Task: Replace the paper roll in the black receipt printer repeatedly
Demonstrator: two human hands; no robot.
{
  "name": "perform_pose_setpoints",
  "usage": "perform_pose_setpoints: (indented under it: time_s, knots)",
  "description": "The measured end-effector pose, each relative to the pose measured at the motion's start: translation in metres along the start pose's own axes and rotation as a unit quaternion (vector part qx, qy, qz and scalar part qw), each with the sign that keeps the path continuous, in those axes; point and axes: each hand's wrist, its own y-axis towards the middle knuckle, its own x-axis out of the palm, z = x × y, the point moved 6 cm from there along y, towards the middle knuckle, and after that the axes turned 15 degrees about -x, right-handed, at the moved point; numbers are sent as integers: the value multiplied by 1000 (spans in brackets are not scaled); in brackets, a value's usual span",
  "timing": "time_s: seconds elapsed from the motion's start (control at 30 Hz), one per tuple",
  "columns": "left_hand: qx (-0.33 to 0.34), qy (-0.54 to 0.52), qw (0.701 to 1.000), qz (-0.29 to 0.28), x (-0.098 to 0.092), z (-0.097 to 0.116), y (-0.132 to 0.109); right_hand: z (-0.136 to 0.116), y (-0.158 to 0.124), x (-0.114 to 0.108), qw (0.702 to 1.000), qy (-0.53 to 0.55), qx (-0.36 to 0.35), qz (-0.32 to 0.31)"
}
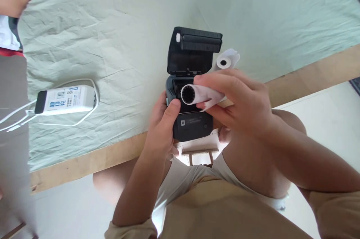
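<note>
Snagging could be caused by the loose flap [207,105] on the roll [201,94], pinched in the right hand [245,98] over the open printer [193,128]; the printer, clasped by the left hand [161,128] at the bench edge [107,156], could be tipped if pressed unevenly.

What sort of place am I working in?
Possibly a home or small workroom, though little shows: a wrinkled pale-green cloth over a wood-edged table, and a white corded device lying on it.

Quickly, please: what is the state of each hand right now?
Left hand: closed, holding the open black device by its side.
Right hand: closed, holding a white paper roll.
</note>
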Motion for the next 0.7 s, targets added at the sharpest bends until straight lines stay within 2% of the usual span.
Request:
perform_pose_setpoints:
  time_s: [0.13,0.27,0.43,0.57,0.7]
  knots:
    - [3,5,1000,-3,0,0,1,12,-5,15,998,-27,54,-34]
    - [-15,2,1000,-12,0,-1,1,15,-5,15,998,-8,29,-48]
    - [-6,-24,998,-50,1,-2,3,4,-2,6,1000,8,-15,-22]
    - [2,-22,998,-61,-3,-3,8,-12,-6,11,994,46,-71,-65]
    - [32,30,998,-53,-6,1,8,-14,-12,12,990,65,-91,-88]
